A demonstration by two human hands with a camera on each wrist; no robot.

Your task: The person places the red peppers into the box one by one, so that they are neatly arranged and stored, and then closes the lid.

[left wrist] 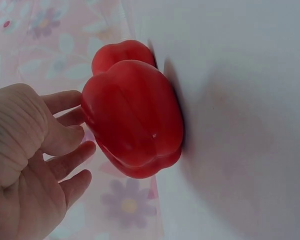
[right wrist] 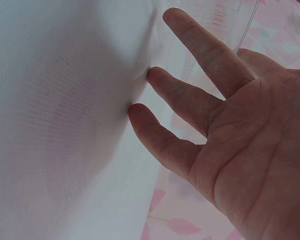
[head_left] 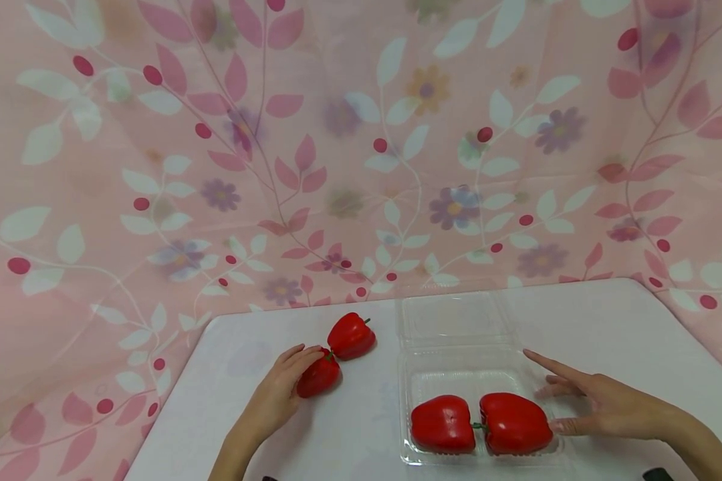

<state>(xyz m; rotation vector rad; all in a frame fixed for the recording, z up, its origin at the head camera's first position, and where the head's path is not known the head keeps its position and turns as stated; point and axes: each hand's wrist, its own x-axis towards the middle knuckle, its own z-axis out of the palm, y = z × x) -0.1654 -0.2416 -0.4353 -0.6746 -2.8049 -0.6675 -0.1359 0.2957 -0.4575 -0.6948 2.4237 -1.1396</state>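
Note:
At the left of the table, two red bell peppers lie close together. My left hand is at the nearer bell pepper, its fingertips right at the pepper's surface. In the left wrist view, the fingers stay loosely bent beside that pepper, not wrapped around it. The other bell pepper sits just behind it. Two more red bell peppers, a left one and a right one, lie stem to stem in a clear plastic clamshell box. My right hand spreads its fingers beside the box's right side, thumb close to the right pepper.
The box's transparent lid lies folded back toward the rear of the white table. A pink floral cloth hangs behind the table. Small dark objects, one of them at the right, show at the bottom edge.

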